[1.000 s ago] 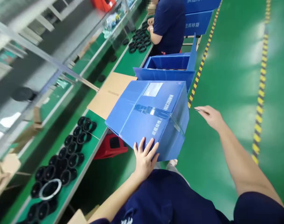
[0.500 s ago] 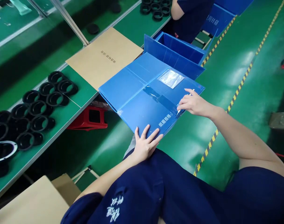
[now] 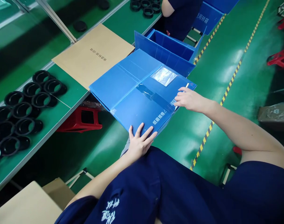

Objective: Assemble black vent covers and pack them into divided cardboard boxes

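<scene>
A closed blue corrugated plastic box [image 3: 132, 90] rests across my lap, taped along its middle seam, with a clear pocket [image 3: 164, 75] on top. My left hand [image 3: 139, 143] lies flat on the near corner with fingers spread. My right hand [image 3: 190, 99] rests on the box's right edge, fingers curled round a thin white pen-like tool [image 3: 182, 95] whose tip points at the box top.
A green workbench [image 3: 62, 112] on the left carries several black rings [image 3: 27, 102] and a brown cardboard sheet [image 3: 92, 56]. An open blue crate [image 3: 172, 46] stands beyond. Another person in dark blue [image 3: 179, 15] works further along. Red stool [image 3: 81, 119] under the bench; cardboard box [image 3: 27, 205] near left.
The box has tipped down flatter onto my lap. My right hand came in from the right and settled on the box's edge with the tool. My left hand stays at the near corner.
</scene>
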A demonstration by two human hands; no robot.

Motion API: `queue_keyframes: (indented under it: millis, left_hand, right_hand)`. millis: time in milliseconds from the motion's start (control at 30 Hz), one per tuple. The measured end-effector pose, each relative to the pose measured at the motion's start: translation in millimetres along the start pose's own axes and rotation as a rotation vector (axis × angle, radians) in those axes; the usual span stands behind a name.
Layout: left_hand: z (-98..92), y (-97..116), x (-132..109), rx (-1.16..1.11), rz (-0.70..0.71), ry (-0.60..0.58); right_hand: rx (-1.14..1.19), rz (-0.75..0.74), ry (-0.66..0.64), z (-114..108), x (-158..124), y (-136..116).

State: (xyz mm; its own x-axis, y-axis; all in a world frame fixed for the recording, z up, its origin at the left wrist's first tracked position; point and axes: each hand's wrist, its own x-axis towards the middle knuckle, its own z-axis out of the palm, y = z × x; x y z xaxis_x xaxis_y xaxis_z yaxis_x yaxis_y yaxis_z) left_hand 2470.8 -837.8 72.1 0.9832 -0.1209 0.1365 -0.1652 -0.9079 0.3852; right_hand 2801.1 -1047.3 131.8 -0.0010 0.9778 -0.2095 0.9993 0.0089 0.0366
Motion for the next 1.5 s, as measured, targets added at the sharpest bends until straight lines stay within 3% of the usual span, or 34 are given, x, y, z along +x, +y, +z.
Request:
queue_keyframes:
  millis: [167,233,300,367,433,500,600,700,800,967,1100,1300,1400,1500]
  left_hand:
    - [5.0,0.4,-6.1,-0.018,0.005,0.022]
    - [4.6,3.3,-5.6,-0.031,-0.006,0.011]
    - [1.8,9.1,-1.7,-0.065,-0.022,-0.037]
    - [-1.1,14.6,6.3,-0.117,-0.047,-0.090]
    - [-1.9,15.7,17.8,-0.180,-0.105,-0.106]
    - [-0.7,11.0,29.6,-0.248,-0.198,-0.071]
    - [2.4,-1.7,40.7,-0.359,-0.280,-0.016]
    - [3.1,-12.7,42.3,-0.566,-0.217,-0.026]
    - [-1.4,-19.6,41.7,-0.858,-0.183,-0.044]
    - [-12.8,-32.1,50.9,-1.311,-0.390,-0.087]
    - [-20.3,-61.7,63.8,-1.744,-0.506,-0.304]
    - [-21.8,-114.8,79.6,-2.055,-0.589,-0.727]
    - [-17.6,-125.2,82.9,-2.096,-0.653,-0.860]
    - [-27.5,-132.7,86.0,-1.978,-0.636,-0.932]
  right_hand:
    - [-0.051,0.182,-0.161,5.7,-34.7,34.9]
    - [0.000,0.347,-0.070,3.4,-53.8,39.1]
    - [0.171,0.595,0.194,2.3,-63.7,25.5]
    - [0.547,0.865,0.522,7.5,-57.2,-7.8]
    - [1.108,1.052,0.755,18.4,-34.1,-56.1]
    - [1.635,1.009,0.872,29.3,-0.3,-110.2]
    - [1.988,0.877,0.978,37.0,53.8,-177.4]
    - [2.031,0.884,1.084,39.2,92.7,-208.1]
    - [1.993,0.918,1.198,43.5,109.9,-211.5]
    - [1.813,0.990,1.403,47.2,125.3,-204.9]
    - [1.780,1.029,1.405,44.4,136.6,-204.9]
    - [1.713,1.133,1.330,42.0,145.5,-210.8]
    - [1.672,1.198,1.333,39.8,154.1,-211.6]
    - [1.592,1.260,1.235,39.1,158.2,-214.2]
